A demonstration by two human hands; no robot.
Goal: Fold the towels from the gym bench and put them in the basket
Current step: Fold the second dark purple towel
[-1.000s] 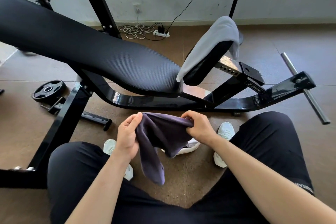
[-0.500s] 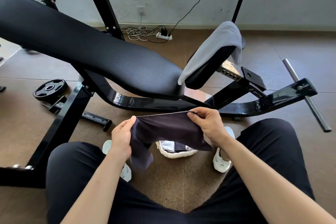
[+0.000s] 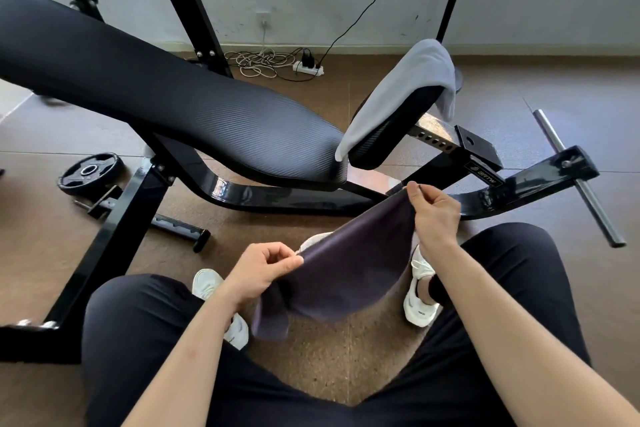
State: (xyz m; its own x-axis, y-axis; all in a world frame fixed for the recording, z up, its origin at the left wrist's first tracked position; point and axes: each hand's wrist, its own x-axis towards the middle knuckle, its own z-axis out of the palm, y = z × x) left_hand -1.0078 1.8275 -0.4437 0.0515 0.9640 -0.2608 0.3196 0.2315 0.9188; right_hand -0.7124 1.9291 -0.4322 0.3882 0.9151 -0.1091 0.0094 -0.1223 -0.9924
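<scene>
The dark towel [image 3: 353, 270] looks light, thin and floppy, so pinching corners is the way to go: left hand [image 3: 263, 270] fingers pinch its 8 o'clock corner, right hand [image 3: 434, 215] fingers its 1 o'clock corner. It hangs between the knees [image 3: 131, 302] above the floor [image 3: 329, 364], long axis along the taut top edge running 8 to 1 o'clock, rest drooping down.

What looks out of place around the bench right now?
The grey towel hangs askew over the raised seat pad, unfolded. A weight plate lies loose on the floor beside the bench frame. Nothing looks spilled or damaged.
</scene>
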